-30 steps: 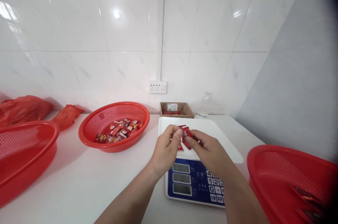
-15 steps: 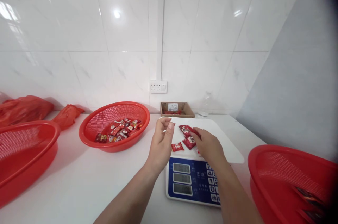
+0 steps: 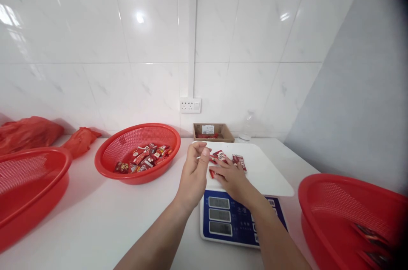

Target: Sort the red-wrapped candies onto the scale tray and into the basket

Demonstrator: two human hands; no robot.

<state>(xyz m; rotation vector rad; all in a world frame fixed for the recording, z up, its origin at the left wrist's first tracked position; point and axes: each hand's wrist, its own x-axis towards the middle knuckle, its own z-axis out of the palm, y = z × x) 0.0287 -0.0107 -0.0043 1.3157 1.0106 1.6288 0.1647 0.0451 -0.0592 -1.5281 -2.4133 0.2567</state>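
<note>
My left hand (image 3: 194, 176) stands on edge at the left side of the white scale plate (image 3: 264, 174). Its fingers curve loosely, thumb apart, and I see nothing held in it. Palm down over the plate, my right hand (image 3: 235, 180) has its fingers spread leftward across small red packets. Beyond its fingertips lies a red and white packet (image 3: 219, 155). A dark red packet (image 3: 239, 162) rests just past the knuckles. Partly covered by the fingers is a smaller red packet (image 3: 212, 173). The scale's blue panel (image 3: 237, 219) is partly behind my right forearm.
A red basket (image 3: 134, 178) with several small packets stands left of the scale. Another red basket (image 3: 35, 202) is at far left, near red plastic bags (image 3: 32, 132). A third red basket (image 3: 318, 215) sits right. Behind are a cardboard box (image 3: 228, 133) and a clear bottle (image 3: 247, 127).
My right hand has moved left across the plate and its fingers have spread. The packets under it have shifted, and a dark red one now shows at the right. My left hand stays put.
</note>
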